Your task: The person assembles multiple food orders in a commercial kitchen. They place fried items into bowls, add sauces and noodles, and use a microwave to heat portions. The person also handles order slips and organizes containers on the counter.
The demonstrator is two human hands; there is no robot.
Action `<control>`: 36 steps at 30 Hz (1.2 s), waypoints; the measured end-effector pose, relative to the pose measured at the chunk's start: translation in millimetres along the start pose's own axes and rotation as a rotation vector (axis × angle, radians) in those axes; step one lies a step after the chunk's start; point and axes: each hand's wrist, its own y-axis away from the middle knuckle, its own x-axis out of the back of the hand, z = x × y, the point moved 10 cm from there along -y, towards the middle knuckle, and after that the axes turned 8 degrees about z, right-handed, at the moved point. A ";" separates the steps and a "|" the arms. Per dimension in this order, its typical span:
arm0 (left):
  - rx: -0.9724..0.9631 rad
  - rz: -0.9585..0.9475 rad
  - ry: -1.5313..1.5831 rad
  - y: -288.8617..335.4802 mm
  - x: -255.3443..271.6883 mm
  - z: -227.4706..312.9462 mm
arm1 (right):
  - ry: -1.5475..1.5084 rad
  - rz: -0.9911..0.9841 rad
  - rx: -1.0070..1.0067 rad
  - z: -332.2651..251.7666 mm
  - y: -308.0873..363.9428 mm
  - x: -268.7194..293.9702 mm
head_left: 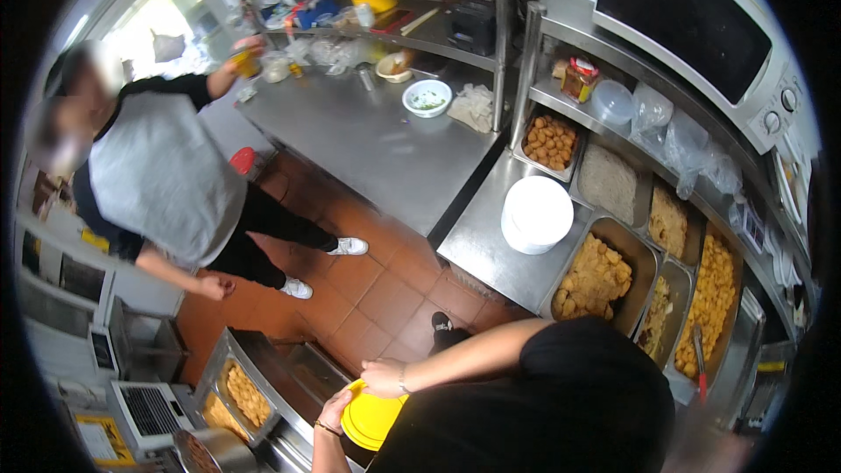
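Low at centre, close against the wearer's black shirt (pixel 543 412) and apart from the steel worktop (pixel 477 250): 1 round yellow lid (pixel 372 420). What sits under it, if anything, cannot tell. Looks like plastic, so likely light, fairly stiff across the disc, with a little spring at the edge. Shouldn't break easily; could turn slippery if greasy. Best hold: 2 opposite sides of the rim, thumbs on top, fingers hooked under. Looks: bright yellow, smooth, mostly flat, edge visible along the left, lower right side cut off by the shirt. 2 hands at it. Left hand (pixel 333 412) grasps the left edge. Right hand (pixel 384 378) is curled at the far edge, knuckles up, touching; whether its fingers pinch the rim, cannot tell. Smallest: 1 dark bracelet (pixel 328 427) on the left wrist, 1 thin pale bracelet (pixel 403 377) on the right.
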 end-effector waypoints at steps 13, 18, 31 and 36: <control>0.059 -0.081 -0.294 -142.9 0.5 149.0 | -0.126 0.495 0.656 -23.7 -98.2 123.7; 0.208 -0.226 -0.371 -187.0 -11.5 179.1 | 0.525 -0.068 0.715 -36.3 -151.8 66.1; 0.243 -0.326 -0.140 -258.5 106.1 339.9 | 0.354 0.089 0.299 67.6 -338.8 231.9; 0.112 -0.100 0.246 -259.0 197.7 410.6 | 0.495 0.527 -0.547 254.8 -308.3 352.4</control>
